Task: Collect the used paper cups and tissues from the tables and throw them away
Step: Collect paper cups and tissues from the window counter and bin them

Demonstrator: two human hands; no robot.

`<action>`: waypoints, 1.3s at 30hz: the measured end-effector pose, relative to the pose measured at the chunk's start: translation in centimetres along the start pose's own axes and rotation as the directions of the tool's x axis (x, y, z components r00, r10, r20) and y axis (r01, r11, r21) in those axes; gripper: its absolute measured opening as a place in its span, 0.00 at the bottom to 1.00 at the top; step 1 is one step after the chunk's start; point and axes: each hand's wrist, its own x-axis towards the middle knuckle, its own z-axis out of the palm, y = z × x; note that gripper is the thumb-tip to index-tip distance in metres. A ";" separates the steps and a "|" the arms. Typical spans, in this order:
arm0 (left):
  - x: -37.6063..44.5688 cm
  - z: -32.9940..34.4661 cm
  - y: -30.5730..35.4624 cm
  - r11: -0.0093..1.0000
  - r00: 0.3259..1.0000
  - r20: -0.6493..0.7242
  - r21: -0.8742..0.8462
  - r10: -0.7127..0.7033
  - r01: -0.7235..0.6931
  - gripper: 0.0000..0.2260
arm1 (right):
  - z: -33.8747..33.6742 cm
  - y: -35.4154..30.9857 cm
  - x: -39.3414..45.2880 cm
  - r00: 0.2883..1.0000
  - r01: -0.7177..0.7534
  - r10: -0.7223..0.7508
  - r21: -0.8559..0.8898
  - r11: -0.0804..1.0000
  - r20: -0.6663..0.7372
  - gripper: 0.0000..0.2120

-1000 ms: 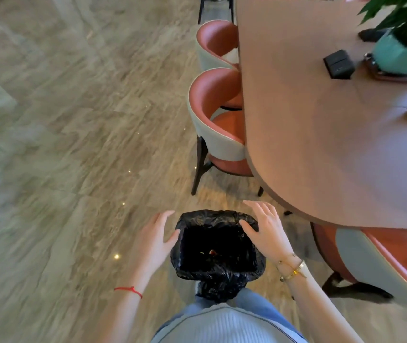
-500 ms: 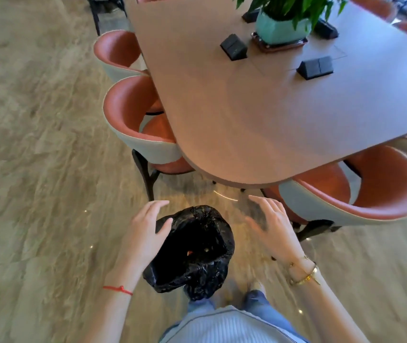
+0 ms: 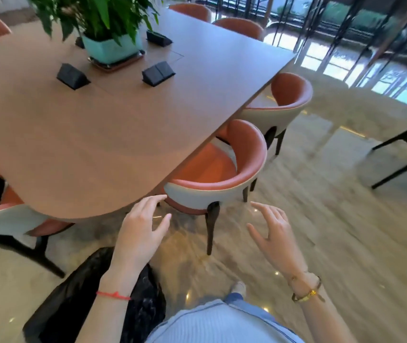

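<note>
A bin lined with a black bag (image 3: pixel 73 298) stands on the floor at the lower left, partly hidden behind my left forearm. My left hand (image 3: pixel 140 231) hovers above it with fingers relaxed, holding nothing. To the right, my right hand (image 3: pixel 271 233) floats over the floor, its fingers spread and empty. Both hands are off the bin. The long wooden table (image 3: pixel 113 134) lies ahead. I see no paper cups or tissues on it.
On the table stand a potted plant in a teal pot (image 3: pixel 109 47) and black socket boxes (image 3: pixel 72 76). Orange chairs (image 3: pixel 218 179) are tucked along its right side, another chair (image 3: pixel 4 219) at the left. Black table legs (image 3: pixel 405 157) stand far right.
Both hands have let go of the bin and lifted away. The view has swung right, so the bin now sits at the lower left and the table's right side shows.
</note>
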 end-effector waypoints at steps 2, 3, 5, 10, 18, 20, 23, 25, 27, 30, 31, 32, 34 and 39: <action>2.1 3.3 4.0 0.999 0.999 0.033 -0.021 0.041 -0.041 0.19 | -3.1 3.7 0.3 0.998 -0.043 0.042 -0.012 0.999 -0.048 0.22; 3.1 4.9 5.9 0.997 0.996 0.052 -0.028 0.067 -0.066 0.19 | -4.5 5.4 0.5 0.995 -0.067 0.066 -0.016 0.998 -0.068 0.22; 5.1 7.5 9.5 0.993 0.989 0.087 -0.040 0.117 -0.114 0.20 | -7.2 8.4 0.7 0.988 -0.122 0.119 -0.030 0.992 -0.095 0.22; 10.2 12.6 17.5 0.964 0.947 0.179 -0.079 0.266 -0.255 0.19 | -13.1 14.5 1.3 0.953 -0.238 0.231 -0.013 0.971 -0.197 0.22; 18.7 20.9 26.0 0.911 0.862 0.297 -0.114 0.412 -0.396 0.18 | -17.7 23.0 3.6 0.858 -0.423 0.417 0.047 0.905 -0.298 0.21; 21.6 23.7 28.1 0.894 0.833 0.327 -0.128 0.447 -0.430 0.19 | -18.7 25.6 5.2 0.832 -0.452 0.446 0.061 0.890 -0.330 0.21; 26.7 27.8 31.7 0.873 0.800 0.351 -0.161 0.486 -0.460 0.20 | -20.6 29.7 9.0 0.802 -0.489 0.481 0.072 0.869 -0.355 0.20; 30.6 30.2 34.4 0.860 0.787 0.348 -0.178 0.509 -0.478 0.20 | -22.4 32.3 12.2 0.788 -0.507 0.495 0.071 0.859 -0.367 0.20; 34.5 32.4 37.3 0.847 0.769 0.357 -0.198 0.531 -0.493 0.19 | -24.6 35.0 15.7 0.771 -0.516 0.501 0.076 0.853 -0.393 0.20; 40.6 35.5 42.2 0.821 0.736 0.366 -0.223 0.570 -0.525 0.19 | -28.3 39.2 21.2 0.747 -0.531 0.506 0.071 0.844 -0.431 0.21; 42.5 36.5 43.8 0.810 0.724 0.364 -0.231 0.586 -0.539 0.20 | -29.4 40.6 23.0 0.737 -0.538 0.511 0.074 0.840 -0.442 0.21; 44.4 37.6 45.4 0.801 0.715 0.363 -0.238 0.598 -0.549 0.20 | -30.5 41.9 24.7 0.727 -0.545 0.517 0.079 0.835 -0.452 0.21; 48.0 39.7 48.4 0.791 0.701 0.368 -0.249 0.611 -0.559 0.20 | -32.3 44.4 27.7 0.706 -0.560 0.532 0.093 0.824 -0.466 0.21; 55.8 45.6 54.5 0.773 0.662 0.404 -0.248 0.631 -0.584 0.21 | -35.6 51.0 33.6 0.671 -0.603 0.580 0.116 0.789 -0.462 0.21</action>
